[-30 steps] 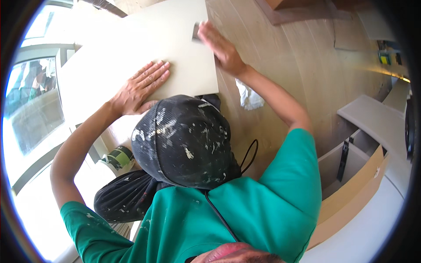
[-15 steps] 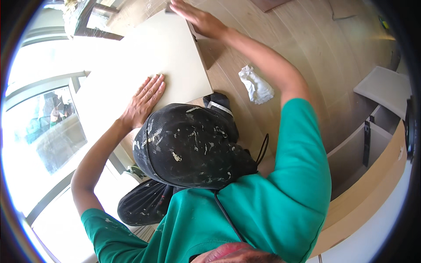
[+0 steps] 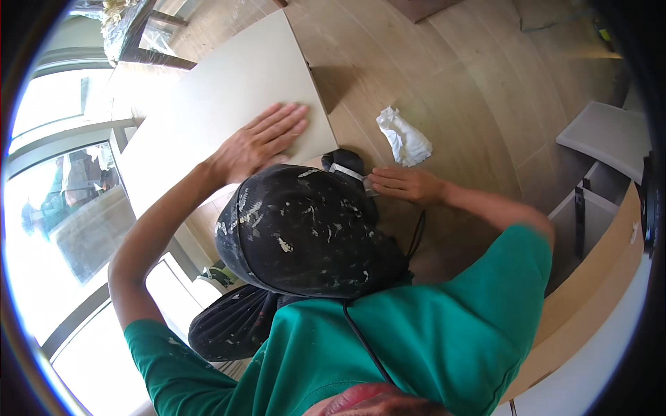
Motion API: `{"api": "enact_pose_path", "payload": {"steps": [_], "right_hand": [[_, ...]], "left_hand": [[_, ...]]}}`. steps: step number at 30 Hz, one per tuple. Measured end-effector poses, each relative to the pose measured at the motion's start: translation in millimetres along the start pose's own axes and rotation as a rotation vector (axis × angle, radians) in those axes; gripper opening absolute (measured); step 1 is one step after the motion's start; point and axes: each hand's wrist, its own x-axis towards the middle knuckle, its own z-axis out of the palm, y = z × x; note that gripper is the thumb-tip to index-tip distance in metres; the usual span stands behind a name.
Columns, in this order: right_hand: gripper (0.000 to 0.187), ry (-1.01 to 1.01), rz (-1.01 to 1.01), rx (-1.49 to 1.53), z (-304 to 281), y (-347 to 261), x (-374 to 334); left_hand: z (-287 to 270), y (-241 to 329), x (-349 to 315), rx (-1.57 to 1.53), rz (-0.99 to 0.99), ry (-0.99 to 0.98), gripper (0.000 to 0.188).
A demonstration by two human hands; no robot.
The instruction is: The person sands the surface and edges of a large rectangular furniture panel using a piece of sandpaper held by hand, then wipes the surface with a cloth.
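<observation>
My left hand [image 3: 258, 142] lies flat on a pale, smooth board [image 3: 229, 83], fingers stretched toward its right edge. Low beside my bent knee is my right hand [image 3: 409, 186], with its fingers pressed together. A small pale piece shows at its fingertips, too little of it to name. My black trousers [image 3: 298, 229], spotted with dried paint, cover the board's near edge from view. Right of the board, a crumpled white cloth or paper [image 3: 404, 137] rests on the wooden floor, just beyond my right hand.
Dark furniture legs wrapped in plastic film [image 3: 156, 59] stand at the far left. A glass door or window frame [image 3: 69, 156] runs along the left. To the right are an opened cabinet or drawer [image 3: 579, 222] and a light panel [image 3: 603, 139]. Wood-look flooring [image 3: 472, 90] spreads beyond.
My right hand has come back from the board's far edge to beside my knee. My left hand has slid right across the board, staying flat.
</observation>
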Motion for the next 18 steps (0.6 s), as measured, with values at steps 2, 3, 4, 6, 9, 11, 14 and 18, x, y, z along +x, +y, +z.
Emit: {"api": "enact_pose_path", "payload": {"steps": [2, 3, 4, 6, 9, 11, 14, 18], "right_hand": [[0.051, 0.008, 0.092, -0.011, 8.6, 5.1, -7.1], [0.051, 0.033, 0.111, 0.000, 12.0, 7.5, -5.7], [0.052, 0.056, 0.131, 0.012, 14.7, 10.3, -4.9], [0.054, 0.077, 0.134, -0.003, 18.3, 18.2, 7.0], [0.056, 0.123, 0.151, -0.030, 17.1, 22.2, 26.1], [0.057, 0.157, 0.162, -0.029, 15.7, 24.2, 42.8], [0.056, 0.231, 0.245, -0.033, 20.1, 23.3, 53.0], [0.053, 0.366, 0.425, -0.051, 24.6, 26.7, 39.2]], "left_hand": [[-4.7, 6.0, 38.1, -0.019, 0.103, 0.015, 0.075], [-4.3, 5.7, 50.8, -0.031, 0.151, 0.018, 0.075], [-2.0, -0.8, 61.6, 0.007, 0.158, 0.055, 0.078], [7.0, -23.1, 78.4, 0.076, 0.159, 0.123, 0.084], [-4.4, -67.7, 105.2, 0.108, 0.011, 0.215, 0.094], [-5.8, -107.0, 116.7, 0.120, -0.140, 0.284, 0.087], [-9.7, -152.0, 124.8, 0.074, -0.274, 0.393, 0.071], [2.1, -115.8, 134.5, 0.358, -0.308, 0.306, 0.076]]}}
